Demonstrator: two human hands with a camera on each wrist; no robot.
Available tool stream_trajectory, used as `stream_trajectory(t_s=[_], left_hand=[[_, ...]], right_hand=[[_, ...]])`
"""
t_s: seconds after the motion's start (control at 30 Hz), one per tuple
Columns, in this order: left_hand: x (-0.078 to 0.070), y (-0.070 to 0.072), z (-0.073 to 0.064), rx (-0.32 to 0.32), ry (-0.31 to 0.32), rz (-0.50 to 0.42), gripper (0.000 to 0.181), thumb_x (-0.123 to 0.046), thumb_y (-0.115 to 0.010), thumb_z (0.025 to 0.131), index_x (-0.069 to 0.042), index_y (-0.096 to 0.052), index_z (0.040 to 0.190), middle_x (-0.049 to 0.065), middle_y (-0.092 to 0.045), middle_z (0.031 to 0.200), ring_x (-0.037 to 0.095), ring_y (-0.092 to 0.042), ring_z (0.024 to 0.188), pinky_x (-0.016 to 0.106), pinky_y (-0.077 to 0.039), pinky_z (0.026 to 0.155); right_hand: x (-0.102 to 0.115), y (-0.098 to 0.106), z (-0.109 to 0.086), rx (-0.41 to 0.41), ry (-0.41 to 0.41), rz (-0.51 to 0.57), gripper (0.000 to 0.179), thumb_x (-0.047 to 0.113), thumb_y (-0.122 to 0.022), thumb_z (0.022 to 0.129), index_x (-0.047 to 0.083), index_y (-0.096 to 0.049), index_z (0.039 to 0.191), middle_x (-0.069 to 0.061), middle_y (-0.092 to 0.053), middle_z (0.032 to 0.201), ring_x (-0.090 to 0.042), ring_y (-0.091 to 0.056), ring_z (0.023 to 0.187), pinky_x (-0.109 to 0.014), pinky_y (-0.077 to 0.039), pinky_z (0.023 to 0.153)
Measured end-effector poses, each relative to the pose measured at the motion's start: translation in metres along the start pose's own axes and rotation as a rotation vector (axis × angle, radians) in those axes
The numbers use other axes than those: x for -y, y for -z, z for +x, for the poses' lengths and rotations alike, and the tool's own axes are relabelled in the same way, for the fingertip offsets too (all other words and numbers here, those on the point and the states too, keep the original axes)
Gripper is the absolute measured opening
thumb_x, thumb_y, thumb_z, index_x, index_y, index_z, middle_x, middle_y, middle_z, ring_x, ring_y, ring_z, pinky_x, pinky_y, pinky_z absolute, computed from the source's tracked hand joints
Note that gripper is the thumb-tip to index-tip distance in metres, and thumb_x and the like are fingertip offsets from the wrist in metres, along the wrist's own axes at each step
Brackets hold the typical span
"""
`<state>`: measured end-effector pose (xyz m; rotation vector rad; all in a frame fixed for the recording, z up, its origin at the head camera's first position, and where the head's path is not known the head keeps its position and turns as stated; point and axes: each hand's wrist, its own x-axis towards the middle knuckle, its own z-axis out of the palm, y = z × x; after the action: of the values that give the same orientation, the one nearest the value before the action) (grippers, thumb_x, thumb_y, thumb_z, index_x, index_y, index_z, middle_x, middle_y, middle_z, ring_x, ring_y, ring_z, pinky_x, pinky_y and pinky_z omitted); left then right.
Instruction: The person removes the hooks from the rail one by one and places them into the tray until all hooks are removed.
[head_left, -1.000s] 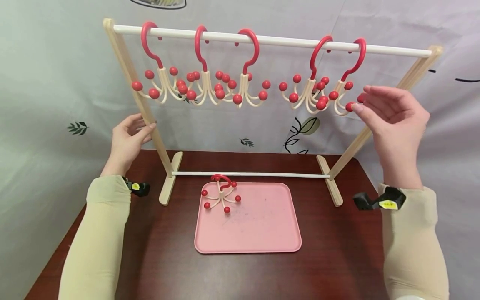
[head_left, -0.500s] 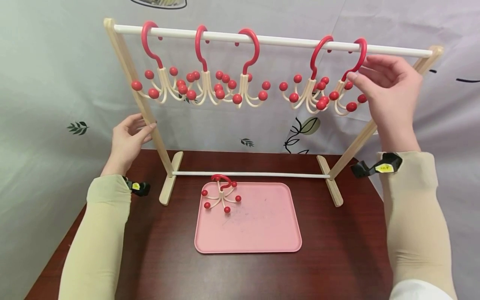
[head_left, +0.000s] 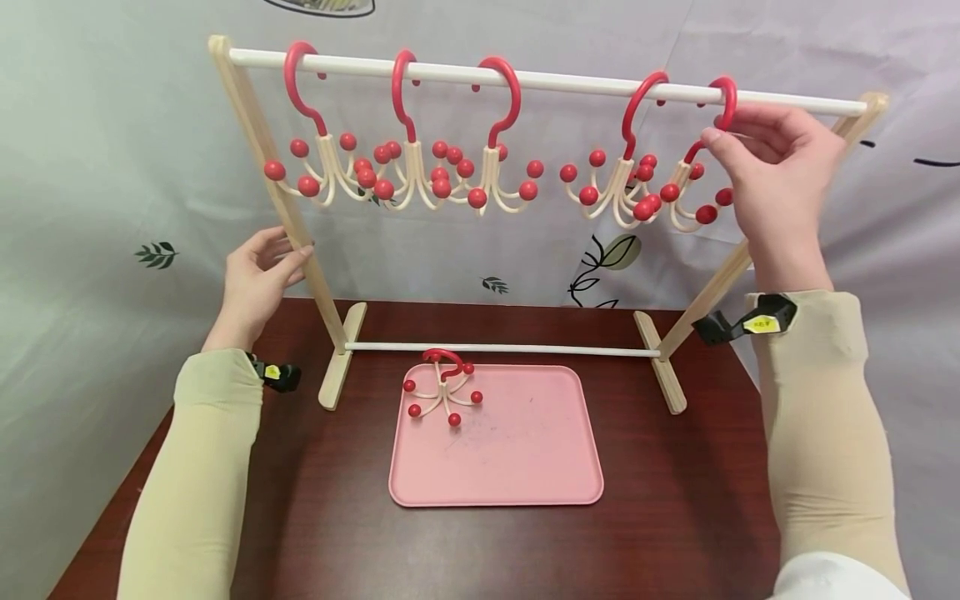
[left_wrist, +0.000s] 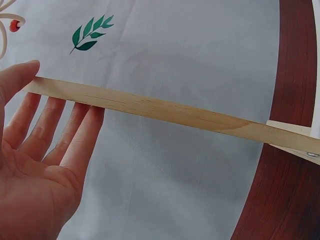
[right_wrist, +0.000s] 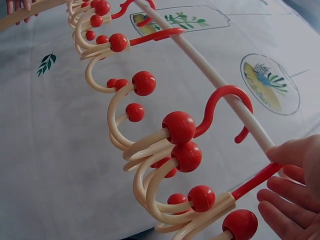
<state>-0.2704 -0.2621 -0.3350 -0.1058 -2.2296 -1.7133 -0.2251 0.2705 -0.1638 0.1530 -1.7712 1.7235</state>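
Hanger (head_left: 680, 175), upper right of the frame, hanging from the rail (head_left: 570, 82), likely light, stiff, slightly slippery, best taken by its hook (head_left: 730, 102), which the right hand (head_left: 787, 175) is pinching between fingers, the left hand's (head_left: 253, 287) fingers gripping the post (head_left: 317, 287) at left.

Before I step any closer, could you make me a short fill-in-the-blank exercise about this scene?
1. The tray is coloured ____.
2. The upper bar carries ____ hangers.
3. The hand at the rightmost hook is the person's ____ one.
4. The left hand holds a post made of ____.

Missing words: pink; five; right; wood.
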Motion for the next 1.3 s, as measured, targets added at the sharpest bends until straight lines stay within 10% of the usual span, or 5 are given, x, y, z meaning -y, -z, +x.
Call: stream_trajectory(t_s=[1.3], left_hand=[[0.002, 0.001, 0.002, 0.004, -0.008, -0.002, 0.048, -0.024, -0.073, 0.097, -0.012, -0.059, 0.141, -0.001, -0.067, 0.122, 0.012, -0.064, 0.109, 0.019, -0.056, 0.082]], right_hand=[[0.012, 0.006, 0.000, -0.203, 0.047, 0.033, 0.035, 0.012, -0.093, 0.074, 0.001, -0.074, 0.102, -0.012, -0.072, 0.099, -0.019, -0.069, 0.076, -0.017, -0.052, 0.055]])
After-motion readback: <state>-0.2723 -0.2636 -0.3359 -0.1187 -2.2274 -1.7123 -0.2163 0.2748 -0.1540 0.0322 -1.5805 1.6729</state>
